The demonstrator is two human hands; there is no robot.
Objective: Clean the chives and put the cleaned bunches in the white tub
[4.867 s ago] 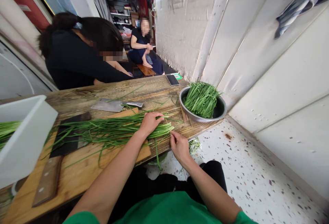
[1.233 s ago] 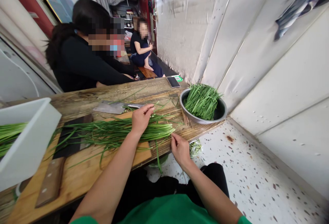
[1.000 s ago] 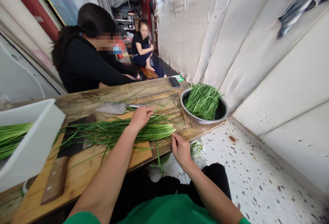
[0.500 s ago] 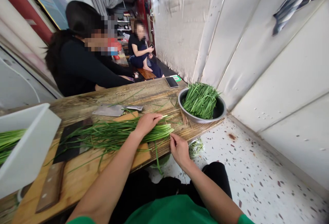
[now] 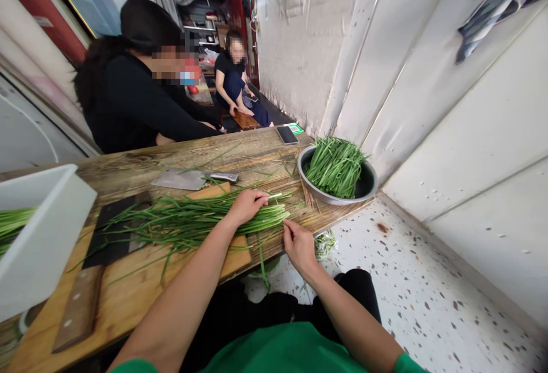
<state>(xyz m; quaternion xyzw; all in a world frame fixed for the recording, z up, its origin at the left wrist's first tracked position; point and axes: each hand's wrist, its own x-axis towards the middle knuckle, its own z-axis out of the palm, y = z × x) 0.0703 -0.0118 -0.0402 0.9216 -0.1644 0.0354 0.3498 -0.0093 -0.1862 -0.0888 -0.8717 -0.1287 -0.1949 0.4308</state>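
Observation:
A loose bunch of garlic chives (image 5: 192, 216) lies across a wooden cutting board (image 5: 124, 287), pale stem ends pointing right. My left hand (image 5: 248, 206) rests over the bunch near those ends, thumb and fingers pinched on a few chives whose white tips stick out past the fingertips. My right hand (image 5: 299, 246) is closed in a pinch right by the stem ends, at the table's front edge. Whatever sits between its fingertips is too small to make out. Under the leaves on the board lies a dark-bladed cleaver with a wooden handle (image 5: 79, 307).
A second cleaver (image 5: 182, 179) lies behind the chives. To the right stands a grey bowl (image 5: 368, 190) heaped with cut chives, near a phone (image 5: 286, 135). A white bin (image 5: 51, 236) holds more chives at left. Two people sit beyond the wooden table (image 5: 128, 165).
Both my hands stay almost in place at the stem ends. The far person has lowered the hand with the phone. The view has shifted slightly.

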